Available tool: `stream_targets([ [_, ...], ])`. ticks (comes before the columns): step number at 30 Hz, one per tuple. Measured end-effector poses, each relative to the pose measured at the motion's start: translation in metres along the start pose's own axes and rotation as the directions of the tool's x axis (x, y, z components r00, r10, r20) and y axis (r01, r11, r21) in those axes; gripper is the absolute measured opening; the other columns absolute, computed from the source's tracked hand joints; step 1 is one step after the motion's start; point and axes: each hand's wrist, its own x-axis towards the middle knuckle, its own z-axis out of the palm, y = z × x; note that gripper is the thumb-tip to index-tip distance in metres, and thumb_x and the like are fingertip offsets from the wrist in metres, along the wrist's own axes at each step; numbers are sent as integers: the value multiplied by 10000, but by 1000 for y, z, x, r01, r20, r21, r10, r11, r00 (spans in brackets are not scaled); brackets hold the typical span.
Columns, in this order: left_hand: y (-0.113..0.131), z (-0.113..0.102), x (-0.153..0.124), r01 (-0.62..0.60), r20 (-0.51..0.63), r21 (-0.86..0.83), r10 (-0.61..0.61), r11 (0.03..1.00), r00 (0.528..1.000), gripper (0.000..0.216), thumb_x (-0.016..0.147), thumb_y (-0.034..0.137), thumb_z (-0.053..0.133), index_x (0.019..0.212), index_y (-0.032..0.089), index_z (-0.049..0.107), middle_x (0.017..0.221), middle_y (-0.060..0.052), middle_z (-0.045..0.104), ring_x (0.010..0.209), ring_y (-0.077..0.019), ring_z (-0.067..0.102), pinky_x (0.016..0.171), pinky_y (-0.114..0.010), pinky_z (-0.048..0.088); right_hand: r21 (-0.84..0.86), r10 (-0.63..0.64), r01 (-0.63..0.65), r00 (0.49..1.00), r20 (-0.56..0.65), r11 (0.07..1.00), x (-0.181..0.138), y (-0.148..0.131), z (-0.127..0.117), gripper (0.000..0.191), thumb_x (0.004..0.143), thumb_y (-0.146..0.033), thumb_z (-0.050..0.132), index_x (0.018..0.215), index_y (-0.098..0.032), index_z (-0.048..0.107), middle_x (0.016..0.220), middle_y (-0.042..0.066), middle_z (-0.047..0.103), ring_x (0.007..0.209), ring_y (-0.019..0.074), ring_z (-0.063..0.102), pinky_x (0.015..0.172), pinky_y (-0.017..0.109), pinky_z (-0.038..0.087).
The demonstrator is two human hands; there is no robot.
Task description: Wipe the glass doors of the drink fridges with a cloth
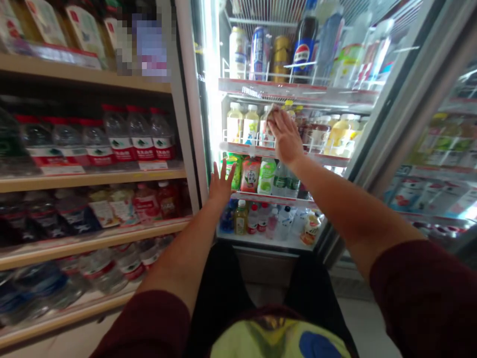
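Head view: my right hand [286,136] is beside a pale-labelled bottle [265,132] on the cooler shelf [238,147]; I cannot tell whether that grip closes on anything. My left hand [220,188] spreads wide near a green pack [237,180]. A sideways push could topple the closely set neighbouring bottles [251,125].

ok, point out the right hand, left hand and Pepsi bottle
Right hand [287,139]: head view, back of the hand.
Left hand [221,187]: head view, back of the hand.
Pepsi bottle [302,52]: head view, front label.
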Motion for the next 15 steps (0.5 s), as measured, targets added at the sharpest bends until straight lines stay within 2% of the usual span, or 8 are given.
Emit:
stream_targets([
  [1,1,-1,0,5,4,3,-5,1000,1000,1158,895,237,931,1835,273,255,1921,-161,58,1757,-480,-26,1405,-688,253,8,-21,21,1000,16,1000,-1,-1,2,676,1057,-42,403,1714,-145,526,1879,109,333,1779,318,177,1447,637,194],
  [3,2,-3,0,6,12,12,-7,1000,1000,1160,896,253,933,1836,268,254,1919,-167,45,1756,-481,-29,1406,-688,255,52,-174,168,973,150,984,-9,-6,9,684,1033,-22,435,1677,-202,584,1835,79,438,1765,289,246,1445,615,227],
  [6,4,-7,-2,-3,21,28,2,1000,1000,1142,913,273,923,1836,250,250,1914,-185,46,1756,-477,-34,1401,-691,270,128,-398,377,869,296,918,-17,-11,14,662,1025,-23,472,1618,-254,653,1743,48,579,1723,250,369,1442,567,286],
  [8,4,-9,-4,-7,24,35,7,999,1000,1125,925,276,913,1834,247,251,1912,-193,59,1758,-467,-29,1400,-687,275,102,-363,348,904,226,932,-8,-6,13,665,1037,-41,459,1642,-255,630,1766,45,548,1738,257,335,1446,591,270],
  [10,4,-9,-4,-5,20,41,4,999,1000,1126,925,274,914,1833,257,250,1912,-191,69,1760,-454,-23,1403,-677,275,50,-185,181,980,73,982,8,-2,9,685,1048,-52,411,1692,-221,570,1829,67,449,1770,288,235,1446,647,222],
  [12,3,-8,-4,-5,9,38,5,999,1000,1136,916,265,922,1833,271,252,1913,-185,77,1759,-453,-19,1403,-672,278,31,-43,44,999,-23,999,21,-4,8,705,1050,-47,367,1724,-189,521,1869,84,368,1784,315,162,1441,684,186],
  [13,2,-7,-4,-6,4,31,6,1000,1000,1137,912,261,924,1832,273,257,1915,-182,81,1758,-458,-20,1402,-677,279,32,-46,47,999,-11,998,25,-8,9,707,1049,-45,363,1722,-192,522,1872,81,364,1784,316,161,1442,681,187],
  [15,2,-6,-3,-9,-4,7,9,1000,1000,1135,904,261,928,1830,264,272,1918,-177,85,1754,-477,-26,1397,-698,276,57,-185,180,977,105,982,33,-21,11,694,1038,-38,392,1681,-221,577,1842,53,431,1773,291,222,1449,635,210],
])
